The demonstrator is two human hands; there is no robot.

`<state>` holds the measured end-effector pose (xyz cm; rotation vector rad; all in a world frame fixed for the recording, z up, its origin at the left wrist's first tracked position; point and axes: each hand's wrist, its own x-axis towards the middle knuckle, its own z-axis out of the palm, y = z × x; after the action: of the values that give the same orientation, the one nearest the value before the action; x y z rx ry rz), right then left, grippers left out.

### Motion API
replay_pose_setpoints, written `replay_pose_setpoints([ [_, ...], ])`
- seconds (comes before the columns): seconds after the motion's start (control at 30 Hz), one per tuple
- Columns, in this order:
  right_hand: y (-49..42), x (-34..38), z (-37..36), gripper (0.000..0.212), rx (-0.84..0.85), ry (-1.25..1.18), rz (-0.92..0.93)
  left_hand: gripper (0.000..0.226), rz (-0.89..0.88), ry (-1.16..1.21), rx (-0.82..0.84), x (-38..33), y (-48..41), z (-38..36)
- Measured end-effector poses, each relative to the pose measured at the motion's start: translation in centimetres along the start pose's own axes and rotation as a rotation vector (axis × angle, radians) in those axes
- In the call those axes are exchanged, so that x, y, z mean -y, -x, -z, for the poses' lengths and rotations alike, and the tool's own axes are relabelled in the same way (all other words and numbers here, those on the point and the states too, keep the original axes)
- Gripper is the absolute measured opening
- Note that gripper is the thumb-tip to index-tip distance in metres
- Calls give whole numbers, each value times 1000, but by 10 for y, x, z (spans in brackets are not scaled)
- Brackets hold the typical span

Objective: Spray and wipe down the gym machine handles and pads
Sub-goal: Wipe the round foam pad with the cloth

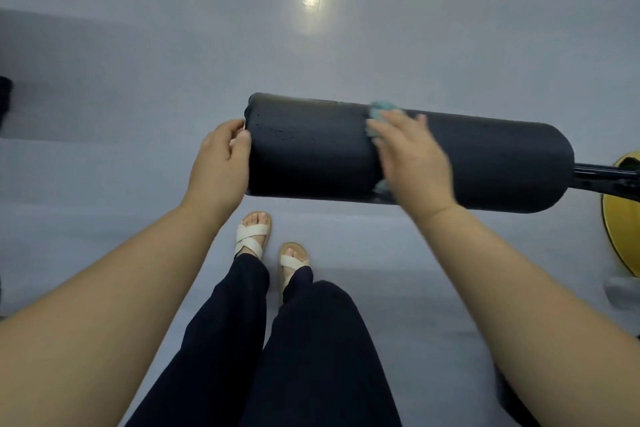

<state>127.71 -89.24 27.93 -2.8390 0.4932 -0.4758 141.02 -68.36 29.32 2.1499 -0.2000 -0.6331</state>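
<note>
A long black foam roller pad [311, 149] lies horizontally across the middle of the view, fixed at its right end to a black metal bar [606, 178]. My left hand [221, 163] grips the pad's free left end. My right hand [412, 159] lies flat on the middle of the pad and presses a light blue cloth [381, 109] against it. Most of the cloth is hidden under my palm; a bit shows above my fingers and below my hand. No spray bottle is in view.
A yellow machine part [623, 218] stands at the right edge behind the bar. The floor [173, 45] is pale grey with a light glare at the top. My legs in dark trousers and white sandals [252, 236] stand below the pad.
</note>
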Motion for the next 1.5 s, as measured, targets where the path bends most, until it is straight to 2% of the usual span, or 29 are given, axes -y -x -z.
replay_pose_setpoints([
  [0.1, 5, -28, 25, 25, 11, -3, -345, 45, 42, 29, -22, -9, 2, -6],
  [0.2, -14, -1, 22, 28, 17, 27, -521, 43, 56, 59, -64, -9, 3, -9],
  [0.27, -35, 36, 9, 29, 82, 76, -476, 41, 58, 77, -81, -8, 8, -12],
  [0.33, -56, 81, -10, 28, 188, 58, -325, 38, 33, 53, -105, -8, 12, -13],
  [0.43, -69, 136, -29, 25, 253, -7, -103, 32, 57, 69, -113, -7, 16, -12],
  [0.57, -61, 114, -28, 31, 262, -135, 38, 30, 45, 36, -131, -8, 18, -11],
  [0.67, -34, 48, -1, 28, 213, -139, -49, 32, 67, -7, -151, -7, 22, -15],
  [0.8, -6, -51, 52, 30, 228, 19, -429, 36, 123, -54, -210, -14, 29, -24],
  [0.87, -5, -67, 60, 31, 211, 61, -581, 49, 69, -170, -235, -23, 30, -30],
  [0.93, -17, -54, 51, 32, 183, 147, -657, 59, -80, -302, -225, -35, 32, -38],
  [1.0, -35, -23, 32, 30, 197, 216, -624, 60, -240, -420, -172, -46, 33, -48],
  [1.07, -52, 21, 8, 25, 231, 174, -467, 59, -353, -477, -104, -52, 32, -57],
  [1.17, -63, 74, -19, 23, 253, 44, -263, 60, -384, -457, -43, -52, 31, -61],
  [1.27, -53, 61, -14, 29, 182, -104, -86, 57, -424, -474, -69, -41, 32, -56],
  [1.33, -33, 27, 2, 30, 69, -58, 38, 56, -501, -568, -71, -37, 35, -58],
  [1.4, -8, -23, 16, 32, 20, -18, -9, 57, -522, -671, 7, -45, 39, -65],
  [1.5, 24, -100, 49, 28, 41, -9, -327, 63, -542, -824, 193, -64, 41, -86],
])
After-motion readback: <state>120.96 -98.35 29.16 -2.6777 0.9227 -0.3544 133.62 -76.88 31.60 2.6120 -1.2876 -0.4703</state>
